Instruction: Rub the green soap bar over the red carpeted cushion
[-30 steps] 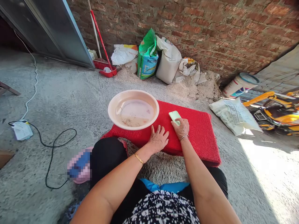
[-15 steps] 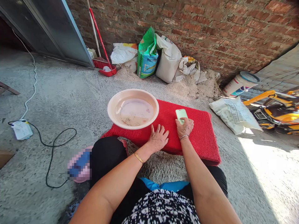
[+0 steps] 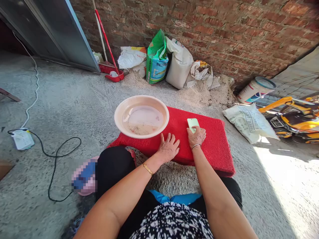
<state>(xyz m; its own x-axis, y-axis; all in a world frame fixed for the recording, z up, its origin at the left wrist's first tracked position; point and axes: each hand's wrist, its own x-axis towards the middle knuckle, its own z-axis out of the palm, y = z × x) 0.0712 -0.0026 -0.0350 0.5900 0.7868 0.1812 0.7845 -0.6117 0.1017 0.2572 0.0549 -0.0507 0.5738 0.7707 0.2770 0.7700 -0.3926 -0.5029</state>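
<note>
The right hand is seen in the head view pressed down on a pale green block, its fingers closed over the block's near end, on the red mat. The left hand is laid flat on the mat just beside it, fingers spread and nothing held. A pink basin with cloudy water is set on the mat's far left corner. Sacks are stacked against the brick wall.
</note>
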